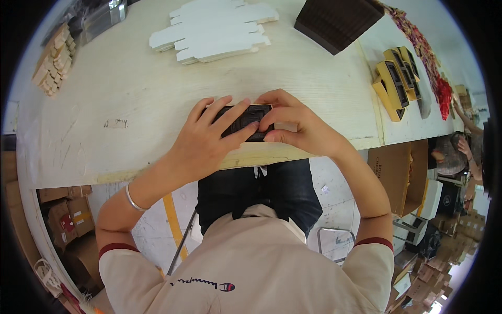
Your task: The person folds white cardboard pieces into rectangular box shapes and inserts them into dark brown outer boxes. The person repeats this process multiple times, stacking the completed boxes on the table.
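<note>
A small shallow box (256,112) with a black ribbed tray insert and a thin pale-yellow rim lies near the table's front edge, between my hands. My left hand (204,138) reaches over its left part, fingers spread and laid across the black insert. With bent fingers, my right hand (300,123) grips the box's right end, thumb on the near side and index fingertip on the insert. My hands partly cover the box, and its underside is hidden.
White flat carton blanks (219,31) lie stacked at the far middle. Beside them stands a dark brown block-like stack (340,21). Several yellow boxes with black inserts (389,86) sit at the right. An open cardboard carton (392,178) is below the table's right edge. Folded pale pieces (55,63) lie far left.
</note>
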Available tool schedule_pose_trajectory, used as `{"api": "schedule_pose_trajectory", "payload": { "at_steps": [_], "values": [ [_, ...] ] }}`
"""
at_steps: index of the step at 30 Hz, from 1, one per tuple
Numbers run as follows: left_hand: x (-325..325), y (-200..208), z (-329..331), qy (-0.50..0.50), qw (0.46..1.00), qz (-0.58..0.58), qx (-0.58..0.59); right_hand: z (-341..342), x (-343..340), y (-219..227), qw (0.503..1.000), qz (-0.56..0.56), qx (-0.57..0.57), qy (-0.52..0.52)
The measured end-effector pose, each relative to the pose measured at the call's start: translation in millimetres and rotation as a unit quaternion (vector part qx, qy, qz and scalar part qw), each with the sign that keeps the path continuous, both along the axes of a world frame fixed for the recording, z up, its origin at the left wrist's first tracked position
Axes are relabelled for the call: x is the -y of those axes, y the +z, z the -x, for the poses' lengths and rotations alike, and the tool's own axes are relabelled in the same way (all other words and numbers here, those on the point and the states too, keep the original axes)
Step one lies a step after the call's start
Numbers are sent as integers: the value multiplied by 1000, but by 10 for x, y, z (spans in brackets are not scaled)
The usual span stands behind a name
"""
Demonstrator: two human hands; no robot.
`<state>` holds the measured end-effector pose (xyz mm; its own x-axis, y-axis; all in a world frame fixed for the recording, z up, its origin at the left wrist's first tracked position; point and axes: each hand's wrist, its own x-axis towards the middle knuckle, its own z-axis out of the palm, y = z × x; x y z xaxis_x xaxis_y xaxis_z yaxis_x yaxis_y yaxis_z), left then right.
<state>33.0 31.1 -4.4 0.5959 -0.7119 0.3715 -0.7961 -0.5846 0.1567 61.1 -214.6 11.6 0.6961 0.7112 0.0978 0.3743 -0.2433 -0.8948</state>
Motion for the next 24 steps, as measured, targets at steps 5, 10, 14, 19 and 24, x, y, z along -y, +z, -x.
{"api": "schedule_pose_trajectory", "payload": {
  "at_steps": [5,10,14,19,24],
  "values": [
    [5,73,-15,-6,999,32,-34,124,44,-28,999,-7,33,-30],
    [-23,37,82,15,997,60,-40,524,40,-108,970,-4,190,-153],
    [70,20,295,86,995,46,-5,641,-129,-243,955,-16,233,-182],
    [184,21,618,188,980,67,-16,703,-279,-288,952,-44,207,-222],
    [144,-69,743,190,973,130,7,711,-269,-248,972,-107,97,-186]
  ]
}}
